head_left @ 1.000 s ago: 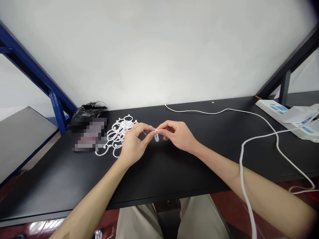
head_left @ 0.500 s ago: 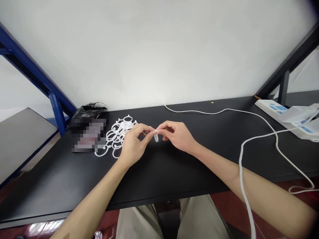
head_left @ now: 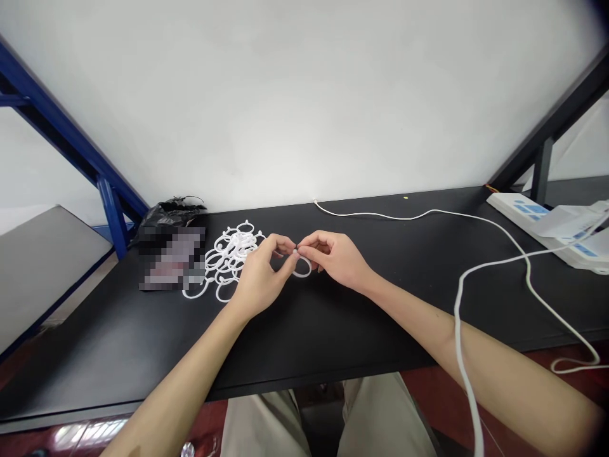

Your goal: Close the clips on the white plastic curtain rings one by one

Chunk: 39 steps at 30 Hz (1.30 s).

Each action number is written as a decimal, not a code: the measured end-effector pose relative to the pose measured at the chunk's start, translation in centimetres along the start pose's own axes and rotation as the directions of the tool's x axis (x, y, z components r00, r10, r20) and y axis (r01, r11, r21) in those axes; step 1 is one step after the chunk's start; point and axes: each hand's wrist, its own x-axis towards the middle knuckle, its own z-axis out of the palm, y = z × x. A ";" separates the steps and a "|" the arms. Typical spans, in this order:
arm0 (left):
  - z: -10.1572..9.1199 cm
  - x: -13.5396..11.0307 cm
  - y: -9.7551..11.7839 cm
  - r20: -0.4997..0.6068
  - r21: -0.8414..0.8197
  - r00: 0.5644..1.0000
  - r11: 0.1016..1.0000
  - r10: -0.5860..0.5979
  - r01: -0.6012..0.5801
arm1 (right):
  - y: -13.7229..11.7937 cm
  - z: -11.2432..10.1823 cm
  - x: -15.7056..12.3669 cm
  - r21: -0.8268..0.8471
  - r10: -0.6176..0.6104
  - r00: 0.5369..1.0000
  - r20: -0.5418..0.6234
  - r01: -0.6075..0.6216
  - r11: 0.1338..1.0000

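Observation:
A white ring (head_left: 302,276) with a small knob at its top hangs between my two hands above the black table. My left hand (head_left: 261,274) pinches it near the knob with thumb and forefinger. From the other side, the thumb and forefinger of my right hand (head_left: 341,259) are closed on the same spot, and the fingertips of both hands nearly meet. The knob itself is partly covered by the fingers. Just left of my left hand lies a heap of similar white rings (head_left: 228,261), each with a small knob; my hand hides part of it.
Behind the heap sit a crumpled black plastic bag (head_left: 174,209) and a blurred-out packet (head_left: 174,260). A white cable (head_left: 469,273) loops across the right side and over my right forearm. White-and-blue boxes (head_left: 537,216) lie far right. A white wall (head_left: 304,108) bounds the table's back.
The ring has turned from nearly edge-on to showing its round opening. Both hands stay in almost the same place, still pinching it.

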 end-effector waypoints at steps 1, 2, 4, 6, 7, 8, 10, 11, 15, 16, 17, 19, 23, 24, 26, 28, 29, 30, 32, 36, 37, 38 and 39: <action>0.0 0.0 0.0 0.010 -0.013 1.000 1.000 0.001 -0.001 | 0.1 0.0 0.0 -0.034 -0.017 1.000 -0.008 0.016 0.999; 0.0 0.0 -0.1 0.018 -0.014 1.000 1.000 0.005 -0.005 | 0.2 0.0 0.0 -0.074 -0.040 0.999 -0.023 0.038 0.997; -0.1 0.2 -0.1 -0.002 0.028 1.000 1.000 0.015 -0.015 | 0.4 -0.1 0.1 -0.163 -0.090 0.994 -0.056 0.080 0.983; -0.6 0.4 -0.2 -0.099 0.117 0.995 0.993 0.024 -0.012 | 0.6 -0.2 0.2 -0.240 -0.119 0.990 -0.076 0.098 0.966; -0.9 0.6 -0.3 -0.172 0.171 0.985 0.985 0.029 0.001 | 0.6 -0.3 0.2 -0.267 -0.123 0.990 -0.075 0.099 0.959; -1.4 0.8 -0.7 -0.250 0.223 0.968 0.974 0.034 0.024 | 0.7 -0.4 0.2 -0.289 -0.122 0.990 -0.068 0.097 0.952; -2.5 1.2 -1.8 -0.395 0.316 0.918 0.944 0.038 0.097 | 0.8 -0.6 0.2 -0.317 -0.114 0.992 -0.051 0.092 0.944; -3.0 1.3 -2.5 -0.443 0.344 0.896 0.929 0.030 0.139 | 0.7 -0.6 0.2 -0.324 -0.112 0.993 -0.044 0.092 0.941; -4.5 1.5 -5.3 -0.390 0.478 0.920 0.847 -0.031 0.231 | 0.6 -0.6 0.2 -0.355 -0.115 0.993 -0.019 0.101 0.930; -4.5 1.5 -5.8 -0.344 0.506 0.936 0.825 -0.076 0.253 | 0.6 -0.6 0.1 -0.363 -0.116 0.993 -0.013 0.104 0.926; -4.4 1.4 -6.0 -0.293 0.532 0.947 0.800 -0.133 0.277 | 0.6 -0.5 0.1 -0.370 -0.117 0.993 -0.007 0.106 0.923; -4.1 1.3 -6.0 -0.202 0.580 0.942 0.743 -0.267 0.335 | 0.5 -0.5 0.1 -0.381 -0.115 0.993 0.004 0.108 0.918; -3.2 1.5 -5.3 -0.130 0.637 0.890 0.652 -0.436 0.412 | 0.5 -0.5 0.1 -0.393 -0.099 0.995 0.027 0.102 0.914; -3.1 1.7 -5.2 -0.125 0.644 0.888 0.645 -0.443 0.413 | 0.4 -0.5 0.2 -0.395 -0.094 0.995 0.033 0.100 0.913; -2.7 2.2 -5.2 -0.119 0.655 0.891 0.640 -0.437 0.402 | 0.5 -0.5 0.2 -0.400 -0.085 0.995 0.045 0.095 0.912; -2.3 2.8 -5.4 -0.110 0.663 0.900 0.643 -0.423 0.383 | 0.5 -0.5 0.2 -0.407 -0.077 0.996 0.052 0.091 0.909; -2.1 3.1 -5.5 -0.106 0.665 0.904 0.646 -0.414 0.374 | 0.5 -0.5 0.1 -0.410 -0.076 0.996 0.053 0.091 0.907; -1.8 3.3 -5.6 -0.104 0.665 0.908 0.651 -0.405 0.366 | 0.6 -0.5 0.1 -0.414 -0.076 0.996 0.052 0.091 0.906; -1.4 3.8 -5.9 -0.103 0.659 0.917 0.664 -0.386 0.353 | 0.6 -0.5 0.1 -0.419 -0.081 0.995 0.054 0.096 0.903; -1.5 3.9 -6.0 -0.148 0.639 0.949 0.705 -0.279 0.308 | 0.6 -0.8 0.1 -0.449 -0.080 0.996 0.045 0.091 0.889; -1.7 3.8 -5.8 -0.186 0.636 0.957 0.715 -0.221 0.289 | 0.6 -1.0 0.2 -0.469 -0.080 0.996 0.033 0.086 0.879; -1.9 3.7 -5.6 -0.233 0.635 0.962 0.726 -0.145 0.264 | 0.6 -1.2 0.3 -0.495 -0.077 0.997 0.017 0.076 0.866; -2.2 3.6 -5.3 -0.279 0.635 0.959 0.738 -0.059 0.230 | 0.6 -1.3 0.4 -0.527 -0.070 0.998 0.000 0.060 0.848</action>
